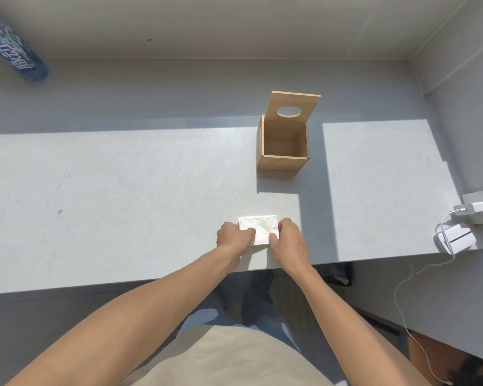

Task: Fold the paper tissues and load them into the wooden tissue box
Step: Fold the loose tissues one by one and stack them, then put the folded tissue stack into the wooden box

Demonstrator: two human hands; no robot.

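Observation:
A white folded paper tissue lies flat on the grey table near its front edge. My left hand presses on the tissue's left side with curled fingers. My right hand holds its right side, thumb on top. The wooden tissue box stands farther back on the table, a little to the right, with nothing visible inside. Its lid, with an oval hole, is tipped up at the back.
A blue printed bottle lies at the far left. A white charger block and plug with a cable sit at the table's right edge. The grey table has a wall behind and to the right.

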